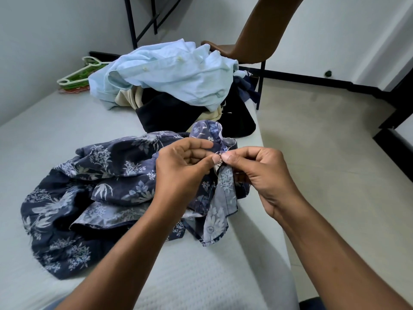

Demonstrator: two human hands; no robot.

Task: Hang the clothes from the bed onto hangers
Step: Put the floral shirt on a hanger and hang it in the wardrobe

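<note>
We see the left hand and the right hand meeting thumb to thumb above the bed, their fingers curled and pinching the front edge of a navy floral shirt, perhaps at a button, though the thumbs hide the spot. The rest of that shirt lies crumpled on the bed to the left. Farther back a light blue shirt tops a pile of dark and cream clothes, with green and white hangers beside it by the wall and a brown chair behind.
</note>
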